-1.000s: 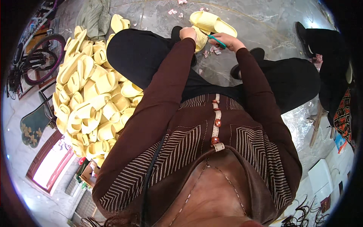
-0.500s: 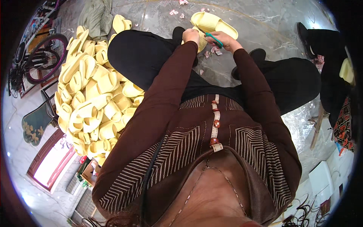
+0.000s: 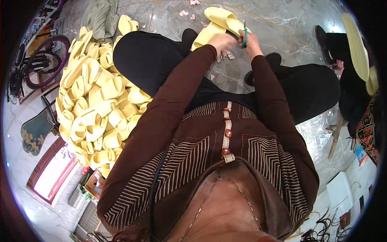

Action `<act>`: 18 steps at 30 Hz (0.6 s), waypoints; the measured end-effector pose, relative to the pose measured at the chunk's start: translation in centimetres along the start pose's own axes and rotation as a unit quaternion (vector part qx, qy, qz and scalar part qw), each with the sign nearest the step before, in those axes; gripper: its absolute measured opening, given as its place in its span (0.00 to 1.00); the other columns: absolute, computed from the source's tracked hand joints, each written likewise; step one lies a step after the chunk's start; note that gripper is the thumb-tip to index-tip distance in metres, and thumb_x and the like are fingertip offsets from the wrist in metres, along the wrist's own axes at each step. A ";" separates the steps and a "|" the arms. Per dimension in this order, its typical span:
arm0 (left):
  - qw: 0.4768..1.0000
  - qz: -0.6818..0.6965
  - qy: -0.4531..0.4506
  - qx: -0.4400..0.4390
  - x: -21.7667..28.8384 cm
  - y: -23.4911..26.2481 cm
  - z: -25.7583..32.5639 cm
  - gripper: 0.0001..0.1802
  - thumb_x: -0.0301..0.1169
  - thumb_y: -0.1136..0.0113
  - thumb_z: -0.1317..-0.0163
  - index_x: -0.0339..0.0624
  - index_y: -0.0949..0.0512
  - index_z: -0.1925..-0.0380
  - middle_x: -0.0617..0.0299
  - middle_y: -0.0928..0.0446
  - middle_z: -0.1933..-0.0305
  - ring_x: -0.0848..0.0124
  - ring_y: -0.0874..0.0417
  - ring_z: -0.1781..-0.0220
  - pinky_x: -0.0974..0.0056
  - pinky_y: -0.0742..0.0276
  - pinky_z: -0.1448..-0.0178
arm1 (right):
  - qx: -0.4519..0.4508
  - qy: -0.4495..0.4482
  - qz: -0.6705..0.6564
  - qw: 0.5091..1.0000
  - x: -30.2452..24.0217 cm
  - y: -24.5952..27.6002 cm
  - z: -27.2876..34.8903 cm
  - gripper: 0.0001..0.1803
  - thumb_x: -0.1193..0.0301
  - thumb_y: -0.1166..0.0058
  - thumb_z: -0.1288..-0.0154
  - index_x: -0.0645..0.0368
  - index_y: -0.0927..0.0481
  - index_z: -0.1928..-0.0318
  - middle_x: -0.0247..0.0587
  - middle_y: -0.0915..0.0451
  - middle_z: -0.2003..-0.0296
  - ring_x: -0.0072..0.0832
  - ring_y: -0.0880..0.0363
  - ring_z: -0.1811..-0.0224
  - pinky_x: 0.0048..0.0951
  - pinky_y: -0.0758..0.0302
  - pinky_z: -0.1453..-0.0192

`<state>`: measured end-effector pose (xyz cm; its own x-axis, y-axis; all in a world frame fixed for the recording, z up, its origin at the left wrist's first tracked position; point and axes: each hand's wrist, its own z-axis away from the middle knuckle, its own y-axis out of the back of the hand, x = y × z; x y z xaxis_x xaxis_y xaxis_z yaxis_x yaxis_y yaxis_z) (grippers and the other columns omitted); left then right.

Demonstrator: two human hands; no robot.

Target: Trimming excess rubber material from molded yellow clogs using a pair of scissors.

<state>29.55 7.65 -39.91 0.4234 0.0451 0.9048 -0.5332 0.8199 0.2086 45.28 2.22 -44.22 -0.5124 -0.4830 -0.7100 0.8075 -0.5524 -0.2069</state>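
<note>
Marble floor (image 3: 282, 24) is strewn with scraps. A yellow slipper (image 3: 215, 30) is gripped by the left hand (image 3: 221, 40); green scissors (image 3: 244, 37) are clasped in the right hand (image 3: 253, 42). Fingers could be nicked, being so near the blades.

Top centre: pale yellow slipper (image 3: 219, 24) partly covered by both hands, left hand (image 3: 221, 41) and right hand (image 3: 252, 39) seen from the back, so finger grip can't be told; green-handled scissors (image 3: 244, 35) mostly hidden in the right hand, blades too small to tell open or shut. Left: slipper pile (image 3: 92, 101) has its right part behind the dark trouser leg (image 3: 153, 64). Right edge: another person (image 3: 354, 76) cut off by the frame rim.
</note>
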 end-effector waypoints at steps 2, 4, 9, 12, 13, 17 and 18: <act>0.961 0.090 0.232 -0.121 5.1 -2.2 0.4 0.11 0.34 0.48 0.51 0.40 0.24 0.69 0.54 0.29 0.82 0.61 0.26 0.80 0.60 0.30 0.74 | 0.036 -0.006 -0.022 0.999 -0.2 0.9 0.0 0.11 0.66 0.44 0.50 0.61 0.27 0.74 0.33 0.30 0.83 0.21 0.33 0.85 0.21 0.37 0.85; 0.933 -0.217 0.092 -0.272 2.6 -3.6 0.7 0.13 0.37 0.49 0.51 0.40 0.23 0.72 0.51 0.26 0.77 0.59 0.24 0.74 0.58 0.29 0.66 | 0.038 -0.003 -0.019 0.999 -0.7 0.7 0.1 0.11 0.67 0.44 0.51 0.61 0.27 0.73 0.34 0.30 0.83 0.21 0.33 0.85 0.21 0.36 0.84; 0.867 -0.364 0.237 0.245 -2.7 -0.2 -0.8 0.19 0.39 0.50 0.49 0.40 0.27 0.60 0.48 0.31 0.51 0.54 0.33 0.48 0.55 0.36 0.50 | 0.009 0.009 0.024 1.000 -0.2 -0.6 -0.3 0.11 0.67 0.42 0.52 0.62 0.28 0.73 0.35 0.29 0.82 0.21 0.32 0.84 0.21 0.35 0.84; 0.872 -0.281 0.260 0.305 -0.1 2.6 -1.5 0.24 0.42 0.50 0.49 0.40 0.31 0.53 0.48 0.41 0.41 0.50 0.43 0.40 0.52 0.43 0.43 | 0.006 0.021 0.052 0.998 0.5 -0.3 0.2 0.11 0.68 0.43 0.52 0.62 0.28 0.72 0.36 0.28 0.81 0.21 0.32 0.84 0.21 0.36 0.84; 0.868 -0.234 0.317 0.303 -1.2 3.6 -1.8 0.26 0.43 0.50 0.49 0.41 0.31 0.53 0.48 0.40 0.42 0.50 0.42 0.40 0.52 0.44 0.43 | -0.007 0.027 0.065 0.997 0.6 -0.9 0.6 0.11 0.68 0.43 0.52 0.62 0.28 0.72 0.36 0.28 0.81 0.21 0.32 0.84 0.21 0.36 0.84; 0.858 -0.136 0.413 0.274 -4.4 4.4 -3.0 0.29 0.48 0.50 0.52 0.41 0.30 0.53 0.47 0.37 0.44 0.51 0.39 0.42 0.53 0.44 0.42 | -0.064 0.025 0.090 0.994 3.2 -2.0 1.1 0.11 0.69 0.44 0.51 0.62 0.28 0.69 0.35 0.28 0.80 0.22 0.30 0.83 0.23 0.35 0.85; 0.866 -0.141 0.409 0.250 -5.3 3.9 -3.2 0.30 0.49 0.50 0.54 0.40 0.30 0.53 0.47 0.35 0.46 0.51 0.37 0.43 0.53 0.44 0.42 | -0.033 -0.013 0.104 0.994 3.9 -2.4 1.9 0.10 0.69 0.45 0.50 0.61 0.28 0.69 0.35 0.28 0.80 0.23 0.30 0.82 0.24 0.35 0.85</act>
<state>27.55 12.40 -45.05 0.8564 0.4410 0.2684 -0.4886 0.5242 0.6975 40.78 0.32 -45.23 -0.3385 -0.6007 -0.7242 0.9139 -0.3931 -0.1011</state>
